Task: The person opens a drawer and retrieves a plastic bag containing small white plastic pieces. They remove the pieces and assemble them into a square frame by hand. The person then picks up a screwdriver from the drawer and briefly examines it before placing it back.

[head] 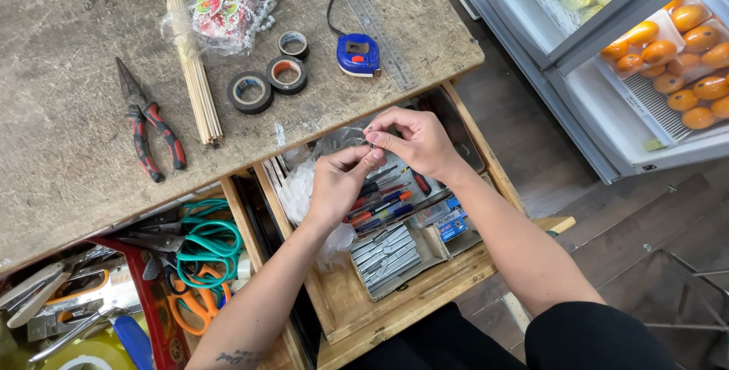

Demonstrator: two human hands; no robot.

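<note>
**Pinching a small part over the open drawer**

Holding my two hands together above the drawer (456, 275), I have a tiny dark part (372, 143) caught between them. My right hand (416, 138) closes thumb and forefinger on it from above; my left hand (339, 180) comes up from below, fingertips touching the same spot. The part is too small to tell its long axis. Directly beneath lie pens (383, 204), a clear bag (300, 188) and grey metal strips (385, 255). Farther off on the table (61, 51) sit tape rolls (268, 81), a tape measure (358, 54), sticks (196, 74) and pliers (148, 123). Nothing stands between the hands.
</note>
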